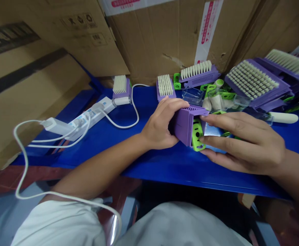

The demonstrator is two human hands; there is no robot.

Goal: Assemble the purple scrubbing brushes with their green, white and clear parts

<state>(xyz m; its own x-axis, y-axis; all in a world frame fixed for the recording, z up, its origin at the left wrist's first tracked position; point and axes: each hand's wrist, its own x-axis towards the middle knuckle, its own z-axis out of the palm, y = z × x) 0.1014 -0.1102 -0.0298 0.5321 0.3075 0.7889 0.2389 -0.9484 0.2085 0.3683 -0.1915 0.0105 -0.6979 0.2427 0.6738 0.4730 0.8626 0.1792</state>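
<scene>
My left hand (pixel 162 124) is wrapped round a purple plastic housing (pixel 184 125), held tilted above the blue table. At the housing's open end sits a green slotted plastic piece (pixel 197 136). The fingers of my right hand (pixel 244 141) pinch this green piece and touch the housing's rim. How far the piece reaches inside is hidden. Just behind my hands lie clear plastic parts (pixel 192 96), white rounded pieces (pixel 216 101) and more green pieces (pixel 211 90).
Purple brush heads with pale bristles stand at the back, one (pixel 199 71) near the middle and a stack (pixel 257 80) at right. A white power strip (pixel 90 118) with looping cables lies left. Cardboard boxes (pixel 159 41) wall the far side. A white handle (pixel 284 118) lies right.
</scene>
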